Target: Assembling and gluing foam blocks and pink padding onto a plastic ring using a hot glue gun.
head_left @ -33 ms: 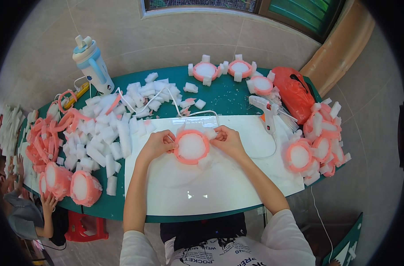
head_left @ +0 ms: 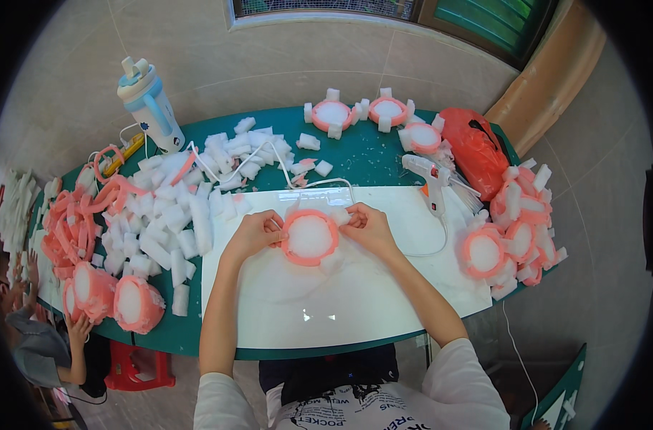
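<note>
A round foam piece [head_left: 308, 238], a pink ring about a white disc with white foam blocks at its rim, is between my hands over the white board [head_left: 291, 308]. My left hand [head_left: 255, 232] is closed in a pinch at the ring's left edge, on what looks like a white block. At the upper right of the ring, my right hand [head_left: 368, 228] pinches another white block [head_left: 339, 216] against it. My fingers partly hide both blocks. Beyond my right hand, a white glue gun [head_left: 428, 179] lies with its cord trailing onto the board.
White foam blocks [head_left: 170, 218] and pink foam strips [head_left: 68, 222] are heaped on the left. Finished-looking ring pieces [head_left: 484, 252] pile up on the right, near a red plastic bag [head_left: 473, 152]. A bottle [head_left: 151, 107] stands far left. Another person's hand [head_left: 78, 330] touches pink foam stacks [head_left: 96, 292].
</note>
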### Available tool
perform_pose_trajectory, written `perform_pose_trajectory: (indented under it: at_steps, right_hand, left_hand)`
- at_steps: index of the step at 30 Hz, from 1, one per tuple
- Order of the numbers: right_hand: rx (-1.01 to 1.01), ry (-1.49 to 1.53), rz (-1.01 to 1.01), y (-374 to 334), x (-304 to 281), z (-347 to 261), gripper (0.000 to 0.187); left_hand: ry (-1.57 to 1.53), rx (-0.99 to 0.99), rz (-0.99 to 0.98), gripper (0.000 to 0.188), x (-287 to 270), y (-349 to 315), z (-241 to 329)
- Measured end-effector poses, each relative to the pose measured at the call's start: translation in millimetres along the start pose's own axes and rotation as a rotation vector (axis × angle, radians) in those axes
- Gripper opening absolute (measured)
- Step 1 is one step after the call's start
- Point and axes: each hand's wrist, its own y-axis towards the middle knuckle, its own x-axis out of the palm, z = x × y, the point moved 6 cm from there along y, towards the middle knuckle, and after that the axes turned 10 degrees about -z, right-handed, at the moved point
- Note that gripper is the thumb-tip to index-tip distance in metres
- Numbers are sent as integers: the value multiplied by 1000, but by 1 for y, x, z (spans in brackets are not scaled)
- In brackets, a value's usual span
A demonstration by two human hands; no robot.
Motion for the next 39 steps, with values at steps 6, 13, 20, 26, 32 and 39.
perform_pose_trajectory:
  at_steps: [6, 13, 20, 26, 32, 39]
  right_hand:
    - [103, 113, -45, -4, 3, -8, 27]
    - [114, 174, -54, -5, 3, -11, 25]
    - [100, 230, -61, -4, 4, -8, 24]
    - [74, 187, -64, -1, 4, -3, 22]
    - [58, 187, -67, -1, 4, -2, 22]
    - [61, 248, -55, -1, 4, 1, 24]
  left_hand:
    - [-9, 1, 9, 17, 0, -1, 1]
    - [6, 5, 7, 17, 0, 0, 1]
    - [13, -6, 6, 18, 0, 0, 2]
    - [18, -8, 8, 18, 0, -1, 1]
    - [8, -1, 5, 17, 0, -1, 2]
    - [2, 2, -2, 17, 1, -1, 3]
